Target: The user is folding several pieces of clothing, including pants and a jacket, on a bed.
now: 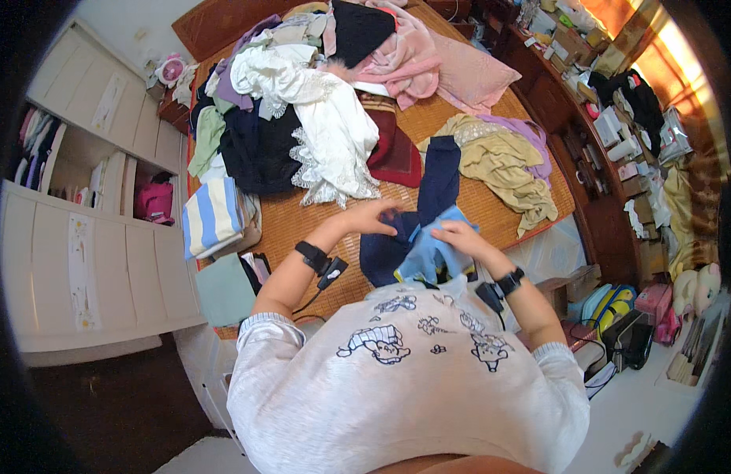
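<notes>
Close in front of my body, at the near edge of the bed, lies a navy blue garment point(383, 251). One long navy part point(439, 175) of it stretches away across the mat. A light blue garment point(425, 254) with some yellow at its lower edge rests over the navy cloth. My right hand point(462, 238) has its fingers closed on the upper right part of the light blue garment. Above the navy garment is my left hand point(375, 216), its thumb and fingers curved and apart, with nothing visibly gripped.
A large heap of clothes, with a white lace-trimmed garment point(334, 130) in front, covers the far bed. A khaki garment point(499, 170) lies right. Folded striped cloth point(214, 217) sits left, near an open-shelved wardrobe point(89, 170). A crowded dark wooden cabinet point(555, 118) borders the right.
</notes>
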`<control>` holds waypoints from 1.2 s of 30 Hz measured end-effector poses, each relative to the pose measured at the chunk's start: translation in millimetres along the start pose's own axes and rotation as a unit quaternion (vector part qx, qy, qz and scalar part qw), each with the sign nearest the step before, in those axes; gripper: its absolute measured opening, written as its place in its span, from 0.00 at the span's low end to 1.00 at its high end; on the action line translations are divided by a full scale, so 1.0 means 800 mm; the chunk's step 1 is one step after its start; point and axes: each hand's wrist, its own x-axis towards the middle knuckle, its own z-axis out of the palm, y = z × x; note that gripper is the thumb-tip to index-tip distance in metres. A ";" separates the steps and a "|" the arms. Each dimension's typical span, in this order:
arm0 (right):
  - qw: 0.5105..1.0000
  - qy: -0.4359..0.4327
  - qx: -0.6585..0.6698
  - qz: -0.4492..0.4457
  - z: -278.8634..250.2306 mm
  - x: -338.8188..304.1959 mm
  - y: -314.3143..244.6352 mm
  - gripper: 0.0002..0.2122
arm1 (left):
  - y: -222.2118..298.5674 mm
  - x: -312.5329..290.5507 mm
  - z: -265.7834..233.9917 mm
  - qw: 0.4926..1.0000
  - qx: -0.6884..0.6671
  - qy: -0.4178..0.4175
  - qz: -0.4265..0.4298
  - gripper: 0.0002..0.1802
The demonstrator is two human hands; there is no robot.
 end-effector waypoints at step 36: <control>0.925 -0.347 -0.127 -0.093 0.059 -0.030 -0.134 0.25 | 0.147 -0.087 0.004 0.803 -0.012 0.586 0.107 0.10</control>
